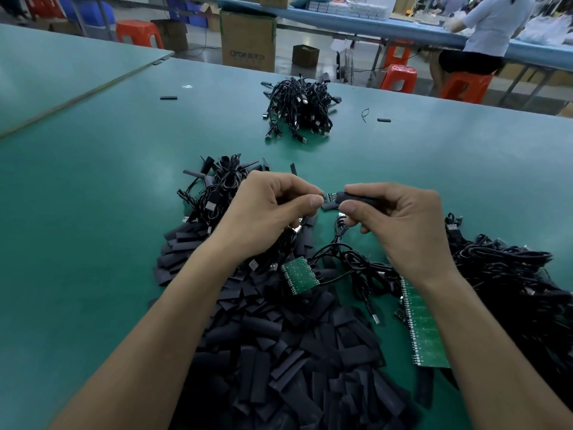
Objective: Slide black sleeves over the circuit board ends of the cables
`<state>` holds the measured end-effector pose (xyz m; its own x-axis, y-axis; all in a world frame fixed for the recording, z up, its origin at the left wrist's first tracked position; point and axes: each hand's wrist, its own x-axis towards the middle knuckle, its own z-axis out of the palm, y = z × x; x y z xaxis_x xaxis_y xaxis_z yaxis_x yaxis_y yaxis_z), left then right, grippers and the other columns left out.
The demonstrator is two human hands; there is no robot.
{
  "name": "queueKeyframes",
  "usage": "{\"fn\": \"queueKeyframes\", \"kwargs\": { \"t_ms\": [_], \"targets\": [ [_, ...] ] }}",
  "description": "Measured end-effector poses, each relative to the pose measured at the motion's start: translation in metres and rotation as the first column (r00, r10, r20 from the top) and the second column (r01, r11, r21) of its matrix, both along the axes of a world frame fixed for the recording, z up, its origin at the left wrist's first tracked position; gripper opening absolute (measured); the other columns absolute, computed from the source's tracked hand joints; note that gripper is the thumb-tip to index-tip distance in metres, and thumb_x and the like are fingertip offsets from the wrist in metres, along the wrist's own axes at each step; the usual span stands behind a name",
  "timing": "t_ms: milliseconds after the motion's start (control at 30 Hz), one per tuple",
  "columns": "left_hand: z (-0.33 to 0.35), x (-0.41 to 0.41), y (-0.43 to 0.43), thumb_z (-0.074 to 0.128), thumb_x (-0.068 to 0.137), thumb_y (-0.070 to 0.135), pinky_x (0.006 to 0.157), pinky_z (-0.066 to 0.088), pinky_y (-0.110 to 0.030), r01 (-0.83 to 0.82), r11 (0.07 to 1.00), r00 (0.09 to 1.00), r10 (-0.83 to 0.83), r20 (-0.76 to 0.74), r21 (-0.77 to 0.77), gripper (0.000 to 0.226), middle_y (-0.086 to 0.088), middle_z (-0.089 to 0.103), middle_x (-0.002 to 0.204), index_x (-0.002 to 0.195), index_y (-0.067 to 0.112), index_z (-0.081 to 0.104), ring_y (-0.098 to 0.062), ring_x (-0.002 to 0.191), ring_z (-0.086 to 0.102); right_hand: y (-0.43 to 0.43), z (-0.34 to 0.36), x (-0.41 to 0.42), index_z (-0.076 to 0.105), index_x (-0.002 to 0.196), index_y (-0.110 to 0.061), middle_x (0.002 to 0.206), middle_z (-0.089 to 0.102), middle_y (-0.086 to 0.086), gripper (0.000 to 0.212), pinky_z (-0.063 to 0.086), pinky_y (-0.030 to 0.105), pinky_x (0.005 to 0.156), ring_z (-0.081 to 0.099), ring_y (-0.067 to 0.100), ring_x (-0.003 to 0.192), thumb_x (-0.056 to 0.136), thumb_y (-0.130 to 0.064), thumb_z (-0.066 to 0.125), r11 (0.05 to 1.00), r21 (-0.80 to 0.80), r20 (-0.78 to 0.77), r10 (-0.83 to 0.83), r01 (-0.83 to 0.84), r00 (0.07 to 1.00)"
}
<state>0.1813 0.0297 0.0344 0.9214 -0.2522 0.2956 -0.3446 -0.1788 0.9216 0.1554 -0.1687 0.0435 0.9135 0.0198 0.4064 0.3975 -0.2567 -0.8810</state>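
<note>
Table (93,212) middle: left hand (266,212) pinches apparent board (330,197), right hand (403,221) sleeve (356,198)

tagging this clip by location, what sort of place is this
Most likely an electronics assembly workshop: a long green work table heaped with black sleeves, bundled USB cables and green circuit board strips, cardboard cartons on the floor, and another worker seated at a parallel bench.

Green worktable (93,181) in a workshop, with an aisle and a second bench behind.
Beyond the table's far edge a tall cardboard box (248,41) stands on the floor, with a smaller box (305,55) to its right, near a floor fan (344,65). Red stools (398,77) sit by a long blue bench (387,29), where a person in a white top (493,23) sits facing away.
</note>
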Motion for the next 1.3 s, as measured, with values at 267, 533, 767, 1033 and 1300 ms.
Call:
{"fn": "queueKeyframes", "kwargs": {
  "t_ms": [267, 533, 767, 1033, 1300],
  "targets": [
    [-0.001, 0.003, 0.002, 0.074, 0.09, 0.017, 0.06, 0.045, -0.01, -0.047, 0.998, 0.998, 0.045, 0.051, 0.035, 0.006, 0.013, 0.071, 0.07, 0.095, 0.019, 0.077, 0.004, 0.062, 0.059, 0.003, 0.0, 0.003, 0.075, 0.096, -0.013, 0.083, 0.077, 0.009, 0.029, 0.051, 0.019, 0.056, 0.069, 0.017, 0.061, 0.07, -0.025, 0.079, 0.993, 0.09, -0.076, 0.089, -0.082, 0.993],
    [0.004, 0.003, 0.006, 0.074, 0.09, 0.019, 0.057, 0.04, -0.004, -0.132, 0.985, 0.979, 0.111, 0.172, 0.113, 0.01, 0.027, 0.064, 0.062, 0.091, 0.029, 0.074, 0.008, 0.056, 0.054, 0.013, -0.002, 0.003, 0.073, 0.1, -0.015, 0.082, 0.078, 0.004, 0.03, 0.056, 0.022, 0.062, 0.072, 0.016, 0.065, 0.071, -0.023, 0.079, 0.993, 0.11, -0.052, 0.048, -0.042, 0.997],
    [0.009, 0.0, 0.008, 0.075, 0.09, 0.022, 0.057, 0.039, -0.006, -0.129, 0.978, 0.976, 0.097, 0.196, 0.162, 0.005, 0.025, 0.064, 0.063, 0.093, 0.025, 0.077, 0.006, 0.055, 0.053, 0.014, -0.006, 0.0, 0.074, 0.096, -0.013, 0.079, 0.077, 0.003, 0.027, 0.057, 0.021, 0.063, 0.072, 0.015, 0.063, 0.07, -0.014, 0.079, 0.971, 0.223, -0.02, 0.091, -0.084, 0.996],
    [0.005, 0.002, 0.008, 0.075, 0.089, 0.024, 0.071, 0.058, -0.034, -0.028, 0.985, 0.996, 0.013, 0.084, 0.171, 0.003, 0.004, 0.075, 0.078, 0.089, 0.027, 0.077, -0.022, 0.076, 0.072, 0.005, -0.011, -0.002, 0.073, 0.098, -0.007, 0.076, 0.076, 0.009, 0.03, 0.056, 0.022, 0.061, 0.07, 0.017, 0.061, 0.068, -0.009, 0.078, 0.954, 0.274, -0.096, 0.155, -0.124, 0.983],
    [0.005, 0.001, 0.01, 0.074, 0.083, 0.031, 0.063, 0.048, -0.01, 0.103, 0.985, 0.991, -0.113, 0.065, 0.136, 0.012, 0.006, 0.076, 0.076, 0.09, 0.022, 0.077, -0.003, 0.065, 0.068, 0.005, -0.015, -0.007, 0.074, 0.095, -0.011, 0.074, 0.076, 0.005, 0.026, 0.057, 0.023, 0.061, 0.07, 0.016, 0.061, 0.069, -0.011, 0.077, 0.965, 0.252, -0.108, 0.106, -0.075, 0.989]
  ]
}}
